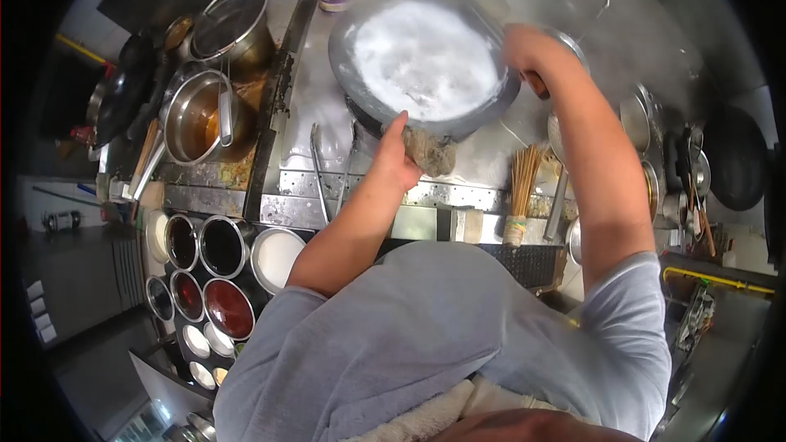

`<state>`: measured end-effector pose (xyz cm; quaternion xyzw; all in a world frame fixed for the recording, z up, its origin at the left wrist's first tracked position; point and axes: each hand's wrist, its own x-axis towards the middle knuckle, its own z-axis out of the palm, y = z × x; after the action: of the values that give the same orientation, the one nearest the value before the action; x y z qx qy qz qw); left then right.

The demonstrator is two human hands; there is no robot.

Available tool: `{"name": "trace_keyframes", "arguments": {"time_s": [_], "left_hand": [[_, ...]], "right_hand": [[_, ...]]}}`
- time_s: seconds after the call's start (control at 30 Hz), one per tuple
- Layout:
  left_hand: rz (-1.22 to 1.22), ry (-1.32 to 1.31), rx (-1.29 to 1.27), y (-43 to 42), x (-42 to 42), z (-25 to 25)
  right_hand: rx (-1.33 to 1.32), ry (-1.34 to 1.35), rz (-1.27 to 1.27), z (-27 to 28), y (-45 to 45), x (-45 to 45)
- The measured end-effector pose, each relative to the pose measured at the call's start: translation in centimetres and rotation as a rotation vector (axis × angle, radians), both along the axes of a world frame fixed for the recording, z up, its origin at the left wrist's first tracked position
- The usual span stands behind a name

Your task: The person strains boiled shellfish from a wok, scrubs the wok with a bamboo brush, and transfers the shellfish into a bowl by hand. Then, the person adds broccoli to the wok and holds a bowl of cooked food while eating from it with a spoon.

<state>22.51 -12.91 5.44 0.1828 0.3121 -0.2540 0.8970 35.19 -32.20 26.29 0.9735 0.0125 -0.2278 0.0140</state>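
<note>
A large wok (340,61) sits on the stove, full of white, foamy, steaming liquid (426,57). My left hand (397,162) is at its near rim, closed on a grey-brown folded cloth (430,153), with the thumb lying up along the wok's edge. At the wok's right side my right hand (536,51) is wrapped around a long-handled utensil (538,86) with a dark brown handle end. Its shaft runs toward the wok, and steam and the hand hide its head, so I cannot tell its kind.
Left of the wok stand a pot of brown liquid (196,119) and a tall pot with a strainer (237,29). Tongs (318,168) and a bamboo brush (524,188) lie near the stove's front edge. Several sauce containers (229,308) are at lower left.
</note>
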Motion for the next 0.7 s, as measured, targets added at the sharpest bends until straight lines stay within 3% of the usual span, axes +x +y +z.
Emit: {"name": "trace_keyframes", "arguments": {"time_s": [0.13,0.27,0.4,0.5,0.6,0.63,0.7], "left_hand": [[-0.015,-0.05,0.157,-1.3,0.7,-3.1],[-0.045,-0.044,0.314,-1.4,0.8,-4.3],[-0.003,-0.101,0.384,-1.3,-1.5,0.0],[0.019,-0.144,0.351,-1.9,-3.5,3.1],[-0.019,-0.171,0.407,-3.3,-5.9,5.7],[0.008,-0.152,0.398,-4.1,-6.4,5.6],[0.005,-0.123,0.424,-5.8,-7.5,5.9]], "right_hand": [[0.034,-0.027,-0.156,0.7,0.6,1.3],[0.053,-0.059,0.005,1.7,-2.2,1.9],[0.032,-0.261,0.218,1.4,-6.7,2.3],[0.181,-0.149,-0.004,6.0,-5.6,-1.6],[-0.008,-0.001,0.152,7.6,-7.9,-1.8],[0.115,0.006,0.045,9.6,-7.8,-4.1],[0.093,0.046,0.092,10.3,-9.5,-4.5]]}}
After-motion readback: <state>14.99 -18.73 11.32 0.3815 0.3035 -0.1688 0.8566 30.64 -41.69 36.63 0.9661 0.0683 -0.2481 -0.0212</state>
